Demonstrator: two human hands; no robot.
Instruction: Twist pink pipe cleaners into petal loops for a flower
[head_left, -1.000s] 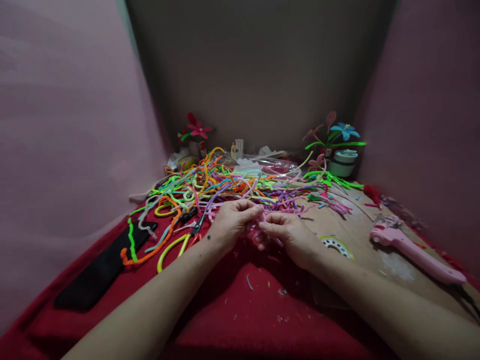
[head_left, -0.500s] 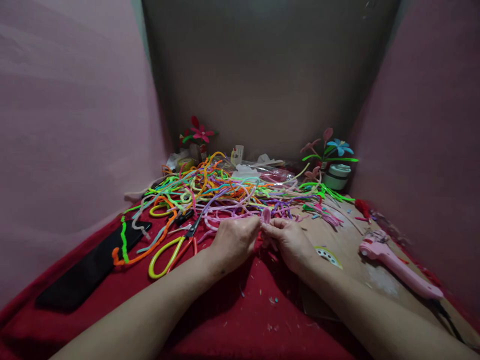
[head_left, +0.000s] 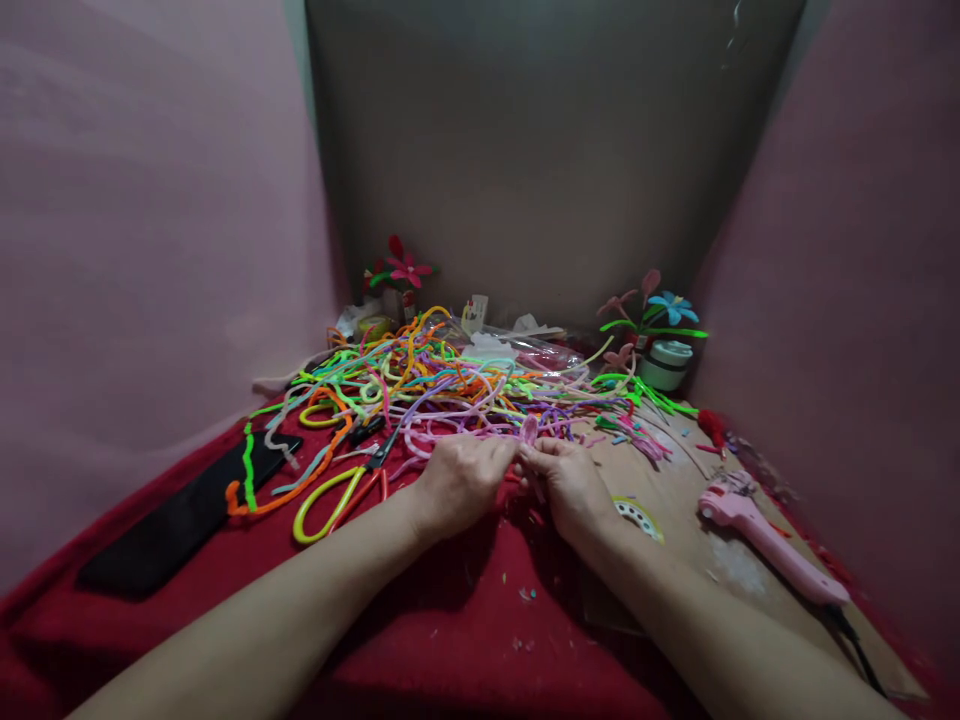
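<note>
Both hands meet at the middle of the red cloth (head_left: pixel 480 620), in front of a tangle of coloured pipe cleaners (head_left: pixel 450 385). A small looped pink pipe cleaner piece (head_left: pixel 529 431) stands up between the fingertips. My right hand (head_left: pixel 574 490) pinches it from the right, and a pale pink end hangs below those fingers. My left hand (head_left: pixel 466 482) is closed, its thumb and forefinger touching the base of the same piece. Scissors with yellow and red handles (head_left: pixel 330 505) lie to the left of my left hand.
A black flat slab (head_left: pixel 169 530) lies at left. On the cardboard (head_left: pixel 675 480) at right are a pink glue gun (head_left: pixel 772 540) with its cord and a tape roll (head_left: pixel 639 518). Pipe cleaner flowers (head_left: pixel 409 268) and a lidded jar (head_left: pixel 666 364) stand behind.
The view has shifted slightly, so objects on the right appear further left. Both hands remain together at the pink piece, with only slight finger movement.
</note>
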